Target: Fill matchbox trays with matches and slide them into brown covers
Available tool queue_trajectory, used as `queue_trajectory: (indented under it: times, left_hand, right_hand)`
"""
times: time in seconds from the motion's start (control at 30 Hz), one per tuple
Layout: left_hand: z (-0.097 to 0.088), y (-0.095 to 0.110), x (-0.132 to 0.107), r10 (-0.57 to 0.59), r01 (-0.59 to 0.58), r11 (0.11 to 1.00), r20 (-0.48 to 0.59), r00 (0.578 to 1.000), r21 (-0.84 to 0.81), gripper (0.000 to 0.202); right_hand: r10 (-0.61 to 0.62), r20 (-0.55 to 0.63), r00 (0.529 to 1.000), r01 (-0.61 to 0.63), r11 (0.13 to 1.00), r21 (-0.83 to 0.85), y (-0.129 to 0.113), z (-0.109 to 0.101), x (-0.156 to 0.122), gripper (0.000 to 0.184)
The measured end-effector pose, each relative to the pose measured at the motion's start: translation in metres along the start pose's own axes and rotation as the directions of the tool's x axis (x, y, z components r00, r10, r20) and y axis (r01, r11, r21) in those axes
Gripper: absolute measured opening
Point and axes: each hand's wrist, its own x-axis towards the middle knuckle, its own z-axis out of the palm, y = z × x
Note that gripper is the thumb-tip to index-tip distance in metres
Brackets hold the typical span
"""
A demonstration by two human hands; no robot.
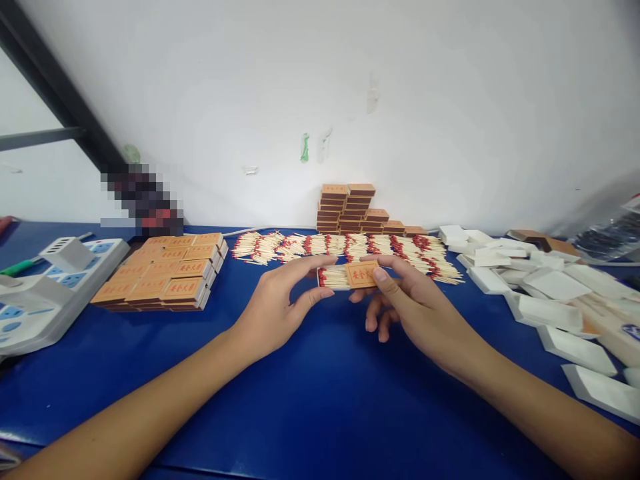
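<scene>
Both my hands hold one matchbox above the blue table. My left hand pinches the white inner tray, which is full of red-tipped matches and sticks out to the left. My right hand grips the orange sleeve between thumb and forefinger; the tray sits partly inside it. Just behind lies a long row of loose matches.
A block of filled orange matchboxes lies at the left, beside a white power strip. A stack of orange sleeves stands against the wall. Several empty white trays are scattered at the right.
</scene>
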Motion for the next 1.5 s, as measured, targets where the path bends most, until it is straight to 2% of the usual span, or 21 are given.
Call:
queue_trajectory:
  times: [0.2, 0.43, 0.63, 0.87, 1.1, 1.3, 1.4, 1.5]
  left_hand:
    - [0.0, 0.001, 0.0, 0.111, -0.111, 0.994, -0.016, 0.994, -0.02, 0.018]
    - [0.0, 0.003, 0.0, 0.108, -0.109, 0.994, 0.003, 0.994, 0.009, 0.023]
    - [-0.002, 0.0, 0.0, 0.207, -0.214, 0.974, 0.085, 0.975, 0.076, 0.03]
    - [-0.002, 0.003, -0.001, 0.212, -0.223, 0.966, 0.092, 0.973, 0.131, 0.03]
    - [-0.001, 0.002, -0.001, 0.18, -0.186, 0.977, 0.068, 0.981, 0.105, 0.026]
    - [-0.001, 0.004, -0.001, 0.171, -0.174, 0.981, 0.037, 0.985, 0.091, 0.028]
    - [-0.001, 0.006, 0.0, 0.143, -0.144, 0.988, 0.027, 0.989, 0.056, 0.036]
    - [-0.001, 0.007, 0.0, 0.159, -0.16, 0.987, 0.029, 0.987, 0.032, 0.034]
  right_hand:
    - [0.029, 0.004, 1.0, -0.029, 0.999, 0.013, -0.006, -0.001, 0.0, 0.056]
    - [0.041, 0.005, 0.999, -0.041, 0.998, 0.043, -0.008, 0.0, -0.002, 0.049]
    - [0.062, 0.012, 0.998, -0.063, 0.996, 0.061, -0.01, -0.001, -0.002, 0.045]
    - [0.087, 0.015, 0.996, -0.088, 0.991, 0.099, -0.01, -0.002, -0.004, 0.041]
    - [0.134, 0.091, 0.987, -0.149, 0.971, 0.186, -0.013, 0.004, -0.007, 0.041]
    - [0.14, 0.123, 0.982, -0.166, 0.958, 0.233, -0.013, 0.003, -0.008, 0.048]
    - [0.133, 0.134, 0.982, -0.159, 0.964, 0.214, -0.012, 0.002, -0.007, 0.051]
    - [0.116, 0.142, 0.983, -0.143, 0.969, 0.201, -0.011, 0.002, -0.008, 0.056]
